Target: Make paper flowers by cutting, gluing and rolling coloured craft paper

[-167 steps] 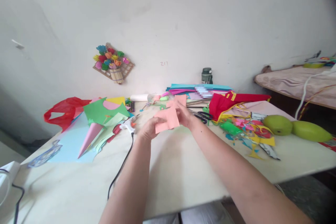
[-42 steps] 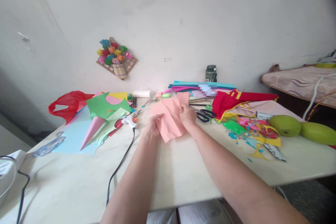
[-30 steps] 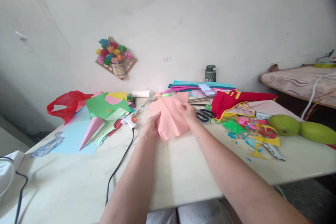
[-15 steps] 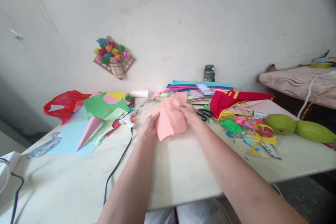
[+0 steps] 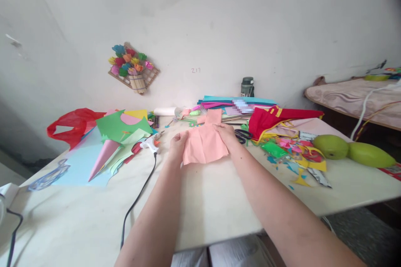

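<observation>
Between my hands is a creased sheet of salmon-pink paper [image 5: 205, 146], held up just over the table with its lower edge toward me. My left hand [image 5: 178, 146] pinches its left edge. On the other side my right hand [image 5: 226, 135] grips the upper right edge, thumb on the near face. More pink paper [image 5: 213, 117] shows directly behind the sheet; whether the two are joined I cannot tell. A white glue gun [image 5: 151, 145] lies left of my left hand, and dark-handled scissors [image 5: 242, 135] lie just right of my right hand.
Coloured paper sheets [image 5: 125, 127], a pink paper cone [image 5: 105, 158] and a red plastic bag [image 5: 75, 121] lie on the left. To the right are a red cloth [image 5: 275, 119], paper scraps [image 5: 300, 156] and green fruit-like objects [image 5: 332, 147]. A black cord [image 5: 138, 200] crosses the table [image 5: 213, 212].
The pink sheet has been spread flatter and wider, its lower edge now nearly level. My left hand has shifted slightly left, while the view has turned a little.
</observation>
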A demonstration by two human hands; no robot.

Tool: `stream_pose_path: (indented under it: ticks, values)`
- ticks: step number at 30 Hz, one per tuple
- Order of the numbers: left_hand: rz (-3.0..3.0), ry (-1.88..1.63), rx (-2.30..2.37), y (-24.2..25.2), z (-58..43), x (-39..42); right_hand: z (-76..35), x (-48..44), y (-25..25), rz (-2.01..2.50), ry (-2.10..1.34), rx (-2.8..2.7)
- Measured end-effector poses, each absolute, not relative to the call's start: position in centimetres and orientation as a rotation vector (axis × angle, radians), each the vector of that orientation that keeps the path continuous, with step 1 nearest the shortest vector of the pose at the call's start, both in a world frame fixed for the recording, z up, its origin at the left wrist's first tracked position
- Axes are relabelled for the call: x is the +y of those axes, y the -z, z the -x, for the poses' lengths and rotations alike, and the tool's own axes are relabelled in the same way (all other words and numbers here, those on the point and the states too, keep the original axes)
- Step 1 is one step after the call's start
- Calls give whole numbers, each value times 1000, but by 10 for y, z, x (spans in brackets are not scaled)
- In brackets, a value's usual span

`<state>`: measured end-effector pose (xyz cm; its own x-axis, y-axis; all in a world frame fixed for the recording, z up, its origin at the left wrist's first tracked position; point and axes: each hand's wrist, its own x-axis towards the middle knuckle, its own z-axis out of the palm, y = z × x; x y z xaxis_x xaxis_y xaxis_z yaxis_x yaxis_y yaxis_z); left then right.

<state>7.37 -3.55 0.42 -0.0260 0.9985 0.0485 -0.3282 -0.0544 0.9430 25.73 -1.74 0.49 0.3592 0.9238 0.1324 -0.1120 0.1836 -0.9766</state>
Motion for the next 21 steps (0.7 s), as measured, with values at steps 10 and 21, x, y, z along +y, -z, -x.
stream_pose_path:
  ticks: [10, 21]
  values:
    - [-1061, -1318, 765, -4, -70, -34, -261, -11, 1, 1173, -760, -1020]
    - [-942, -1345, 787, 1, -69, -30, -267, -11, 4, 1497, -329, -1205]
